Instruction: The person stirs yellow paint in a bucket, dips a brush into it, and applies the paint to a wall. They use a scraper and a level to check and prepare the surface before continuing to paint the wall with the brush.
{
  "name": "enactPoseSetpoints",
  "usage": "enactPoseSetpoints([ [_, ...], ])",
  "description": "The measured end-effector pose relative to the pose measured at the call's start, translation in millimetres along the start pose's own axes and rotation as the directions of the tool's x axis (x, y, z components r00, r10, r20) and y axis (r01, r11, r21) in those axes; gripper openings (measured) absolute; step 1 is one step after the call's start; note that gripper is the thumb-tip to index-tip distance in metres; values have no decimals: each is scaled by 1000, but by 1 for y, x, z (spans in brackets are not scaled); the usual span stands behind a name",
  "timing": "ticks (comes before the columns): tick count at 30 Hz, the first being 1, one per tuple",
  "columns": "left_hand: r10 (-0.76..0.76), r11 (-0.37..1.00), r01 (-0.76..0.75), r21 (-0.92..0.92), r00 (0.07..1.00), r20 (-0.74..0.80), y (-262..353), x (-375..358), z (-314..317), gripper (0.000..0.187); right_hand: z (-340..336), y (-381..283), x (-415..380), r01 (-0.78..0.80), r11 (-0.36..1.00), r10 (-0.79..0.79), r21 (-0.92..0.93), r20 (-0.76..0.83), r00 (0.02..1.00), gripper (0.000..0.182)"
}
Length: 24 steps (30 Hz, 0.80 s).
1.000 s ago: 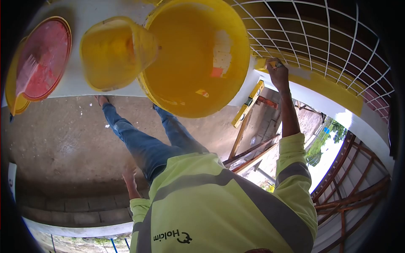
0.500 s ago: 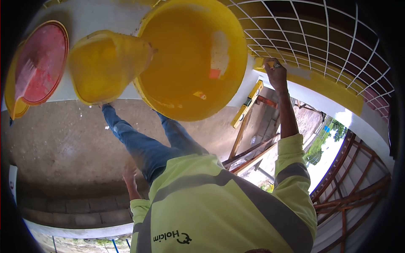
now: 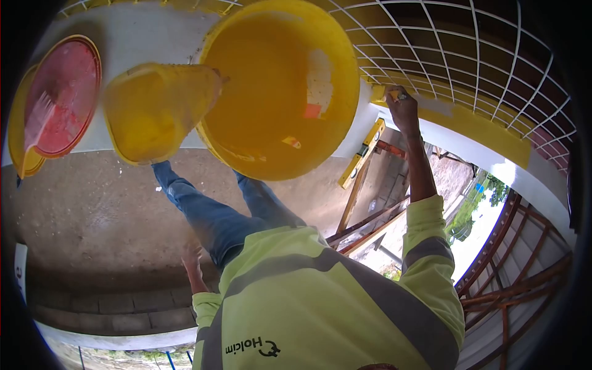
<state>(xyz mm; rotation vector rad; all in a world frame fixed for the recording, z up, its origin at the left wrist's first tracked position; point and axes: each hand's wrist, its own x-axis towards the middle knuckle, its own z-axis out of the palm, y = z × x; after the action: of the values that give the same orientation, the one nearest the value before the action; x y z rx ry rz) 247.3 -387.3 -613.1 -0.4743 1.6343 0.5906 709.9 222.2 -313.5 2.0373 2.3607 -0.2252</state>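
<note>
My right hand (image 3: pixel 403 106) is raised to the wall, fingers closed round a small yellow-coated tool that looks like a paintbrush (image 3: pixel 378 94). It touches the yellow-painted band (image 3: pixel 475 126) just under a white wire grid. My left hand (image 3: pixel 192 259) hangs low beside my leg, fingers loosely apart and somewhat blurred, with nothing visible in it. A large round yellow, basin-like shape (image 3: pixel 265 92) fills the upper middle and hides part of my legs. Left of it is a smaller, hazy yellow shape (image 3: pixel 145 117) with a tapered end, covering a foot.
A red disc with a yellow rim (image 3: pixel 68 92) is at the far left. A yellow spirit level (image 3: pixel 362 154) leans near wooden pieces (image 3: pixel 353 194). The white grid (image 3: pixel 462 55) spans the upper right. Concrete floor (image 3: pixel 98 209) and a block ledge (image 3: pixel 123 320) lie below left.
The yellow shapes and the red disc appear slightly lower in the view. My right hand stays at almost the same spot on the wall, and my left hand has hardly moved.
</note>
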Motion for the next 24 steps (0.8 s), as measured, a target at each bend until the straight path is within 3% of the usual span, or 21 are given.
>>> enactPoseSetpoints([
  [4, 71, 997, -71, 2, 997, 1, 1, -6, 3, 33, -3, -11, -1, -48, 999, 48, 2, 24, 999, 18],
  [16, 51, 999, -51, 18, 998, 30, -4, 1, 1, 32, 13, 3, 5, -56, 997, 57, -57, 19, 998, 22],
  [20, 36, 999, -36, 16, 999, -2, -5, -2, 3, 32, 4, -20, 4, -155, 981, 164, -114, 67, 984, 22],
  [24, 32, 999, -33, 29, 999, 10, -1, -5, 2, 33, 12, -8, 1, -68, 991, 70, -115, 20, 997, 21],
])
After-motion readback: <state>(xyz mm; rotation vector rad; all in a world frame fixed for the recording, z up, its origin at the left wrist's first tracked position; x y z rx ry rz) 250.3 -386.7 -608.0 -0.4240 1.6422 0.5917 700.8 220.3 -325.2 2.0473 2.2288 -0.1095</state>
